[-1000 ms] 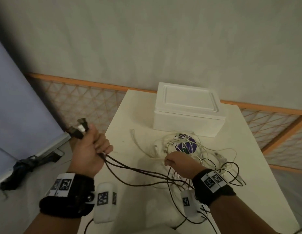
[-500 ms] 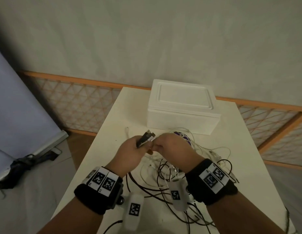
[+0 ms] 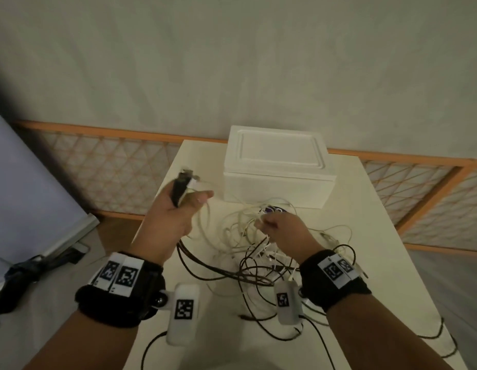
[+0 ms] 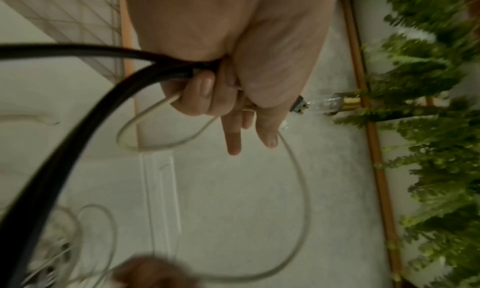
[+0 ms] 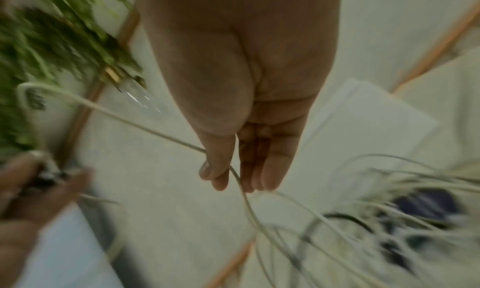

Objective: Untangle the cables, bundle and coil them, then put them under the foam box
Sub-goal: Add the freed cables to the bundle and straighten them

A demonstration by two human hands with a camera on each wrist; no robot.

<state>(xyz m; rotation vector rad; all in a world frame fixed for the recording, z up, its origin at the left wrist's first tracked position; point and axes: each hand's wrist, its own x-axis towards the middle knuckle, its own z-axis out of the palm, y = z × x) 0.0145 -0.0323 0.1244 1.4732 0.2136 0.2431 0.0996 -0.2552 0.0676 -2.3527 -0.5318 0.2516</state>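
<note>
Fingers (image 4: 200, 91) of the left hand (image 3: 173, 217) are curled round a doubled black cable (image 3: 205, 265) and one end of a white cable (image 4: 298, 189); index and middle fingers jut out straighter, but the grip is closed on both. Plug ends (image 3: 185, 180) stick up above the fist, black and pale together. Judgement: ends are gathered in one fist so each length can be drawn out from a fixed anchor and later coiled as a bundle.

Right hand (image 3: 282, 231): thumb and forefinger pinch the white cable, the other fingers lying fairly straight alongside in the right wrist view. The strand runs up from the pinch toward the left fist and down from it into the tangle (image 3: 261, 252). Judgement: the pinch sits low on the strand so the hand can slide along it and feed it clear of the heap.

The tangle lies on the table (image 3: 379, 263) directly below and just beyond the right fingertips, black loops mostly nearer the wrists, white loops farther out. A dark purple item (image 3: 272, 209) lies under the white loops, identity unclear. Foam box (image 3: 278, 166) sits just past the heap, beyond both hands, lid on, flat on the table.

Step in hand: untangling. Coiling not begun; nothing under the box yet.
</note>
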